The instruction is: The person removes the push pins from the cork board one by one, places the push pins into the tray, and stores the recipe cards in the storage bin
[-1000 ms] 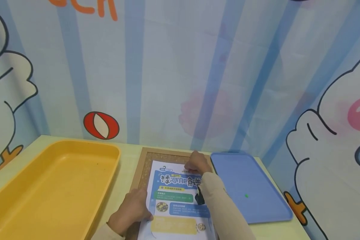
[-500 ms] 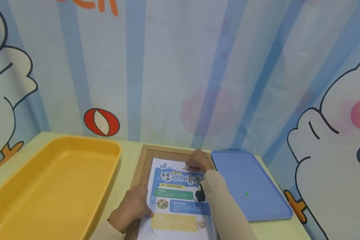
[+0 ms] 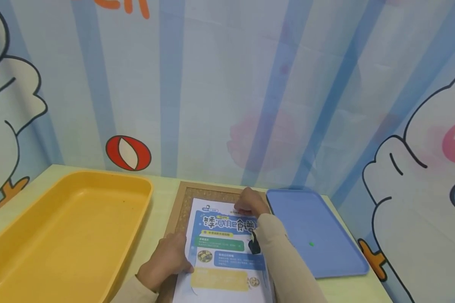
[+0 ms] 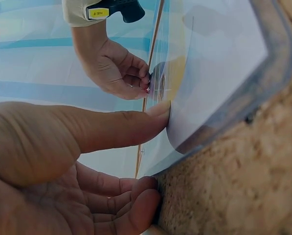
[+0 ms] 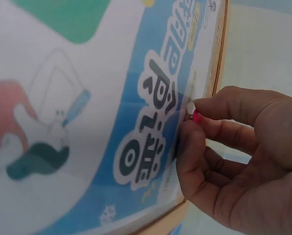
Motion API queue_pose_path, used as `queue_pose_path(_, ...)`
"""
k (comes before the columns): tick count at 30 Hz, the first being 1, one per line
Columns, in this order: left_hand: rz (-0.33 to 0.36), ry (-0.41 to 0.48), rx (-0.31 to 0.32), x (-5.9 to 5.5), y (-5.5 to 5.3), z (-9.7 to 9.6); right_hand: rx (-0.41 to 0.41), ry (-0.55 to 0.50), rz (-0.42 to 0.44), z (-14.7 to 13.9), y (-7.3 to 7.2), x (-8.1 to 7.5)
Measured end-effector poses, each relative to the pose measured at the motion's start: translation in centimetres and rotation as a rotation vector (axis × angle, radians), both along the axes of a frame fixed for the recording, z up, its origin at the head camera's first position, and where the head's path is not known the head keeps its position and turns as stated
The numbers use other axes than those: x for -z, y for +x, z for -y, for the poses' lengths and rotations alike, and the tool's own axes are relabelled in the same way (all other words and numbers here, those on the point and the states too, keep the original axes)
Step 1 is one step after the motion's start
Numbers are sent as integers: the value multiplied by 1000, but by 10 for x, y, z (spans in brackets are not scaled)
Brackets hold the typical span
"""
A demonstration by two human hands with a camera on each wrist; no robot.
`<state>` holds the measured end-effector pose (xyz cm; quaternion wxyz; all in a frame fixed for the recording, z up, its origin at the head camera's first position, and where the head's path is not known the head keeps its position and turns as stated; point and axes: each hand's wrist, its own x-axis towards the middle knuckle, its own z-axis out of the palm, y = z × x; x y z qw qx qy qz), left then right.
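A printed poster (image 3: 221, 246) in a clear sleeve lies on a wood-framed cork board (image 3: 184, 214). At its upper right corner, my right hand (image 3: 252, 203) pinches a small red push pin (image 5: 196, 116) between thumb and forefinger. The pin's point is right at the poster's surface in the right wrist view. On the left edge of the poster is my left hand (image 3: 167, 257). Its thumb (image 4: 155, 120) presses the sleeve, while the curled fingers (image 4: 146, 196) meet the cork just beside the sleeve's edge, so the edge sits between them.
To the left of the board stands a deep yellow tray (image 3: 145, 210). A shallow blue tray (image 3: 307, 219) lies on the right, with a small green piece (image 3: 311, 244) in it. Behind the pale yellow table (image 3: 163, 189) hangs a striped cartoon curtain (image 3: 208, 92). A black device (image 4: 128, 11) sits at the right sleeve.
The head view has tipped down slightly, so everything sits a little higher in it. Both hands keep their places on the poster, the right still at the upper corner.
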<state>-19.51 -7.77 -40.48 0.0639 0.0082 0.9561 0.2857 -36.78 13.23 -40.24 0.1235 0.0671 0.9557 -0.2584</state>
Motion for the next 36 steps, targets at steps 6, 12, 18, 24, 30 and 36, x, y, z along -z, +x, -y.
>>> queue_pose_path(6, -10, 9, 5, -1, 1, 1, -68, 189, -11, 7, -1, -3)
queue_pose_path(12, -11, 15, 9, 0, 1, 1, -55, 186, -67, 7, 3, 1)
queue_pose_path(18, -8, 28, 10, 0, 0, 1, -70, 196, -109, 9, 6, 2)
queue_pose_path(24, -16, 11, 8, -2, 1, 3, -75, 189, -100, 10, 3, 3)
queue_pose_path(30, -4, 9, -4, -3, 0, 2, -114, 257, -127, 14, 6, -2)
queue_pose_path(36, -18, 9, 0, 0, 0, 2, -82, 214, -115, 11, 6, 0)
